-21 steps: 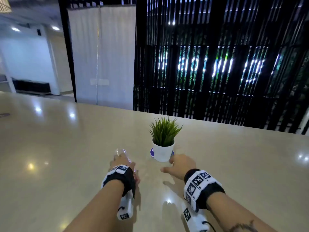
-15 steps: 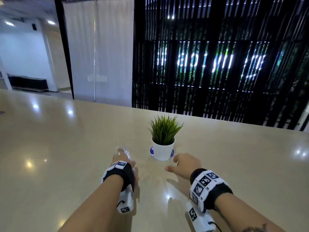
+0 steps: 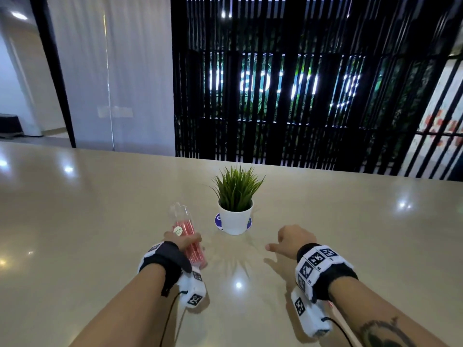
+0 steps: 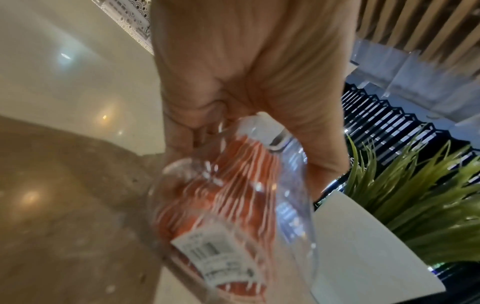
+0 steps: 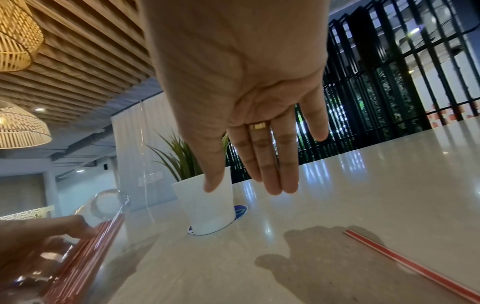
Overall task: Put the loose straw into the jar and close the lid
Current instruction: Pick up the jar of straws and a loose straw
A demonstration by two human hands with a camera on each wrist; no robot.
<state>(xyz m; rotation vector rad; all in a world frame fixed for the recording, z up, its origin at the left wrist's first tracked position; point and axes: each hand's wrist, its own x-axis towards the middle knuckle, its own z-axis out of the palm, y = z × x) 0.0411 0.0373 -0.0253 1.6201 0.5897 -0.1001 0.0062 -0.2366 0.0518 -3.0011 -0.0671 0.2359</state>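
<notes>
My left hand [image 3: 181, 240] grips a clear jar [image 3: 186, 236] of red-and-white straws and holds it tilted, its top end pointing away from me. In the left wrist view the fingers [image 4: 182, 133] and thumb wrap the jar [image 4: 233, 216] near its base. I cannot tell whether a lid is on its mouth [image 5: 109, 203]. My right hand [image 3: 288, 237] hovers palm down over the table with straight fingers [image 5: 267, 168] and holds nothing. One loose red-and-white straw [image 5: 405, 261] lies flat on the table below and to the right of that hand.
A white pot with a green plant [image 3: 235, 221] stands on a blue coaster between and beyond my hands, close to the jar [image 4: 363, 246]. The glossy beige table [image 3: 350, 234] runs wide on both sides. Black slatted screens stand behind its far edge.
My left hand has raised and tilted the jar, so its red straws now show. My right hand has drawn back to the right, away from the pot.
</notes>
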